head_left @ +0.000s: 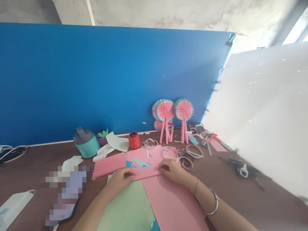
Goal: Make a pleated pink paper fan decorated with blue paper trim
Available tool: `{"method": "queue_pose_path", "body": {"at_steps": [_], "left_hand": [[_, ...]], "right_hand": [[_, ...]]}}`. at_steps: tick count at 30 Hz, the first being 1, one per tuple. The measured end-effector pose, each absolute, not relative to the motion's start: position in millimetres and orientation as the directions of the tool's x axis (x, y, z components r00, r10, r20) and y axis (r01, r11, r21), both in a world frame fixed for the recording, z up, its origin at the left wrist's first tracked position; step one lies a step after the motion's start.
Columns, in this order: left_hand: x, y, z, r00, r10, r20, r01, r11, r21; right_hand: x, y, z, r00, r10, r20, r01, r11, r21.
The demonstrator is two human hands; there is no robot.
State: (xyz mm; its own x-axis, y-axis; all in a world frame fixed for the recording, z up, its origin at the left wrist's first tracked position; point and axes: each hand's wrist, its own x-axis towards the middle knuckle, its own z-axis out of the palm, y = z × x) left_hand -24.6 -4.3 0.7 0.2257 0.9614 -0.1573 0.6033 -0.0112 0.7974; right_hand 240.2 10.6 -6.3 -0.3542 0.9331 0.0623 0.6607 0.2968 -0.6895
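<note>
A pink paper strip [147, 172] with a folded near edge lies between my two hands. My left hand [122, 178] is closed on its left end, thumb and index finger pinched there. At the other end my right hand [173, 171] pinches the same strip; a bracelet and a bangle circle that wrist. Beneath are pink paper sheets [176, 199] and a pale green sheet [128, 205]. An accordion-pleated pink paper [109, 165] rests beyond my left hand. Small blue paper scraps [141, 162] lie just past the strip.
Pink pleated paper fans [166, 110] stand against the blue partition [96, 80]. Rolls of narrow tape [194, 150] and scissors lie right of centre. A red container [134, 140], a teal pot [87, 146] and a purple planter [102, 138] stand at the back left. Cables surround a grey-white device [243, 170] at right.
</note>
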Motion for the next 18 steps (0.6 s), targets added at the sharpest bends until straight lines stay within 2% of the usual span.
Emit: {"method": "queue_pose_path", "body": {"at_steps": [10, 18], "left_hand": [[-16.7, -2.2, -4.3, 0.161, 0.985, -0.068, 0.712, -0.068, 0.699], [-15.5, 0.3, -11.6, 0.141, 0.989, -0.043, 0.763, -0.081, 0.641]], "right_hand": [[240.4, 13.4, -8.6, -0.363, 0.928, 0.089, 0.674, 0.327, -0.662], [240.4, 17.9, -10.6, -0.331, 0.942, 0.053, 0.679, 0.276, -0.680]]}}
